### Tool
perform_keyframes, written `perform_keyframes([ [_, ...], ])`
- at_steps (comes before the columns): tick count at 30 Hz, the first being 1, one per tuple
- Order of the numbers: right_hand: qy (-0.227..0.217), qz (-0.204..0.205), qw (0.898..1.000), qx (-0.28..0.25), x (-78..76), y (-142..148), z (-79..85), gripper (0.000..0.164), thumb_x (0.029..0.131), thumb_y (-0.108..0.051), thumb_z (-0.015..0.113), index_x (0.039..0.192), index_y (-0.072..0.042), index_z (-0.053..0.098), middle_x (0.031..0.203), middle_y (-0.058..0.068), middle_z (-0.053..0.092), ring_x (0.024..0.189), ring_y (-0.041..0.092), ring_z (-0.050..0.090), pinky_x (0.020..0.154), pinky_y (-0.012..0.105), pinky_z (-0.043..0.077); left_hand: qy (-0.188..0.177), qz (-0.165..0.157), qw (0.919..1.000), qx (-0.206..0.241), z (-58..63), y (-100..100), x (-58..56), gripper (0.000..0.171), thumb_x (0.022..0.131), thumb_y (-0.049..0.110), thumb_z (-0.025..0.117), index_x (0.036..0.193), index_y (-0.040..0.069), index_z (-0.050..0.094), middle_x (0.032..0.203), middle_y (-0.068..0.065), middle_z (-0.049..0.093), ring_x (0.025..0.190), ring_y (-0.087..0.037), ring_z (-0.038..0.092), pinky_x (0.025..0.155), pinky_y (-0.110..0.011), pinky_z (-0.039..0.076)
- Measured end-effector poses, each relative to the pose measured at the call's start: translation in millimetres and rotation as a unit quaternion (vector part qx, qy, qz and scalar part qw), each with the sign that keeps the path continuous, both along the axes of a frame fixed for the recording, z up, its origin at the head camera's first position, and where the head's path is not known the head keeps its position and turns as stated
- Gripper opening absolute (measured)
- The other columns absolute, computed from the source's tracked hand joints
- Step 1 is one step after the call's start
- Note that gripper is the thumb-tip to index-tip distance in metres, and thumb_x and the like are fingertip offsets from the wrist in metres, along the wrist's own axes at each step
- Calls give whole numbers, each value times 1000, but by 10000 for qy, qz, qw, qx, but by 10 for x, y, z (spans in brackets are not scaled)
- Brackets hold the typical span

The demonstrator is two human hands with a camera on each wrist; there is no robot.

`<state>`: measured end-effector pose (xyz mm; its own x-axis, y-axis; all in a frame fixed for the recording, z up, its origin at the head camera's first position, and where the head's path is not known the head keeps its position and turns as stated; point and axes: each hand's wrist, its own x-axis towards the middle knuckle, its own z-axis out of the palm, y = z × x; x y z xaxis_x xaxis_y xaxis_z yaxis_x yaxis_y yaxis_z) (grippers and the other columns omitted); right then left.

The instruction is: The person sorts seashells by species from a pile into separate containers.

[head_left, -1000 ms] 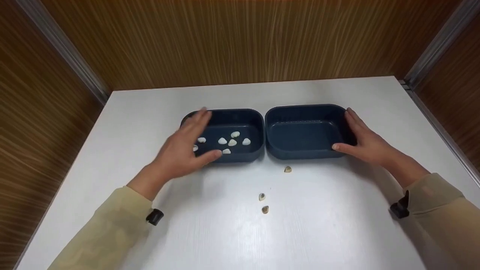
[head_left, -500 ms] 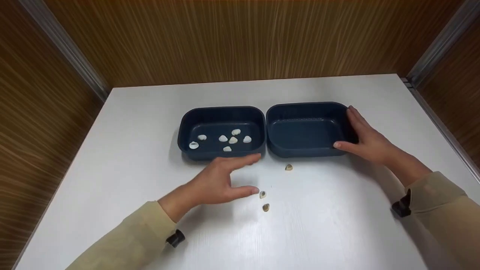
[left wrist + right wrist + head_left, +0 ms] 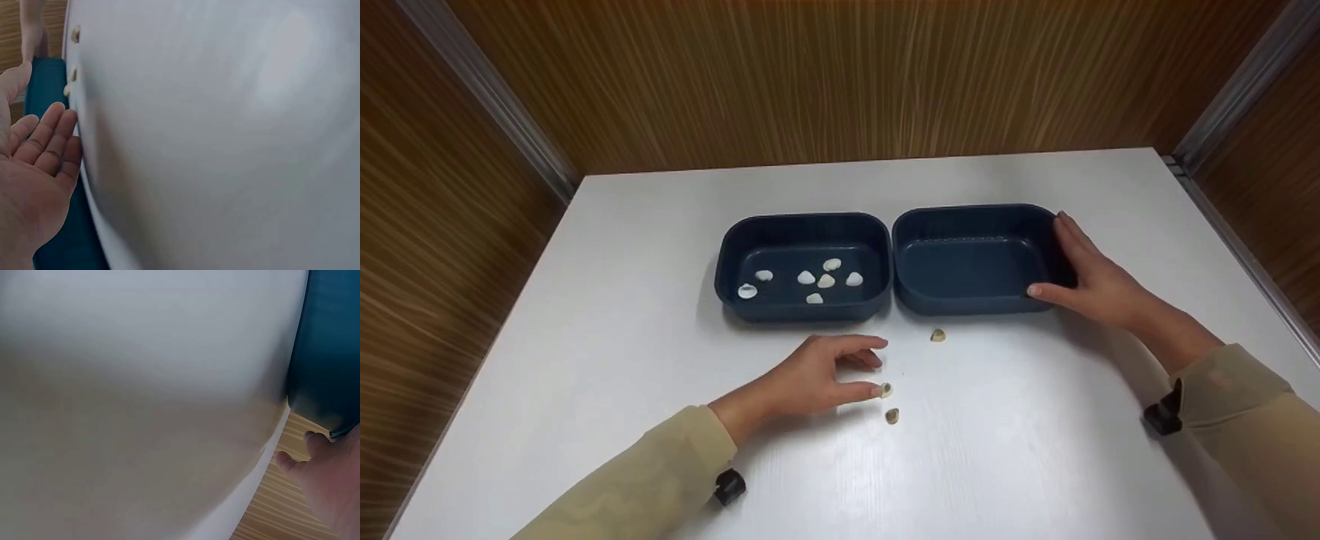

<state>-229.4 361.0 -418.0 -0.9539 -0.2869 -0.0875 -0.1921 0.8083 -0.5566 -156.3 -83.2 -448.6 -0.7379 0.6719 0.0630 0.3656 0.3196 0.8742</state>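
My left hand [image 3: 810, 379] is low over the white table, thumb and fingers apart. Its thumb tip is right at a small seashell [image 3: 886, 390]. A second brownish seashell [image 3: 892, 415] lies just nearer to me, and a third seashell [image 3: 938, 335] is by the right box. In the left wrist view, the palm and loosely bent fingers [image 3: 55, 138] show nothing held. My right hand [image 3: 1099, 289] rests on the right end of a dark blue box [image 3: 960, 274], thumb over the front rim and straight fingers along the side. Some fingers are hidden.
A matching dark blue box [image 3: 780, 311] stands left of the other, close beside it, with several white seashells [image 3: 826, 281] on its floor. Wood-grain panels [image 3: 847, 82] enclose the white table [image 3: 622, 315] at the back and sides.
My left hand has come from over the left box down and right to the loose seashells, its thumb and fingers drawing closer together. The right hand has stayed at the right box.
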Motion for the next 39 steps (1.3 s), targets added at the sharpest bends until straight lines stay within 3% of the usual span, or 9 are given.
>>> perform_keyframes([
  [4,10,16,10000,-31,-3,1,-9,114,98,-51,73,171,-17,-8,178,3,-14,163,36,-5,125,70,10,0,33,10000,-85,-75,14,-5,50,93,22,84,138,5,70,120,-4,74,116,-17,69,108,-33,50],
  [9,76,36,10000,-52,10,8,-5,114,98,-49,74,171,-17,-8,178,4,-14,163,37,-4,124,71,11,264,-124,9991,-301,-130,31,-21,43,92,25,85,132,10,75,123,0,69,114,-16,63,105,-34,49],
  [23,156,55,9997,-177,23,25,-11,113,99,-46,74,171,-17,-7,178,2,-13,163,32,-6,126,67,10,846,-323,9937,-657,-171,69,-25,34,92,22,85,125,13,81,120,0,65,116,-16,58,108,-34,45],
  [39,234,136,9994,-225,15,12,-31,112,99,-42,75,171,-13,-6,178,7,-12,163,36,-4,125,68,10,814,-269,9943,-640,-183,87,-15,23,94,20,83,117,15,84,116,4,64,112,-11,57,105,-32,45],
])
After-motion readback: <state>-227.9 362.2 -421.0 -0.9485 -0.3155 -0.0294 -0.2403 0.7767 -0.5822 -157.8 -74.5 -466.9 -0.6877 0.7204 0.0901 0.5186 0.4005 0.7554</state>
